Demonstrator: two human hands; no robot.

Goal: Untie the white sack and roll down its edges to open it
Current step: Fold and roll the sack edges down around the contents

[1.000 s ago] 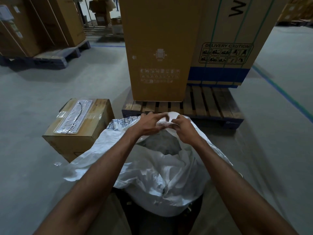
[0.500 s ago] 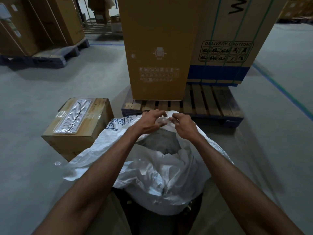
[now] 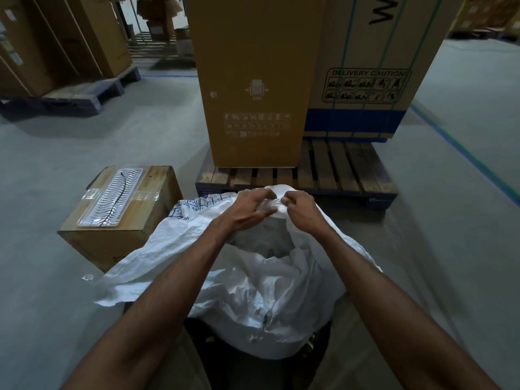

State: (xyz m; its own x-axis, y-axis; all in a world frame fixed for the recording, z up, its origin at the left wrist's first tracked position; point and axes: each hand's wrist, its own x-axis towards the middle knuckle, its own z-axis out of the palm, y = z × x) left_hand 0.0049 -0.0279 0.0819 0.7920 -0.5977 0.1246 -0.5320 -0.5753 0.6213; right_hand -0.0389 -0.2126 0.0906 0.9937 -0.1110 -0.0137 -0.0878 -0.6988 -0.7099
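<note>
Cardboard is crowding the grey concrete floor [image 3: 70, 305]: a small taped brown carton [image 3: 121, 218] is sitting at middle left, just beside the sack, and a tall brown box [image 3: 253, 80] is standing on a slatted wooden pallet [image 3: 337, 175] beyond it. At frame centre, the crumpled white woven plastic sack [image 3: 267, 291] is lying slumped, blue print showing at its upper left edge. Left hand [image 3: 247, 209] and right hand [image 3: 299, 211] are both pinching its bunched far rim.
</note>
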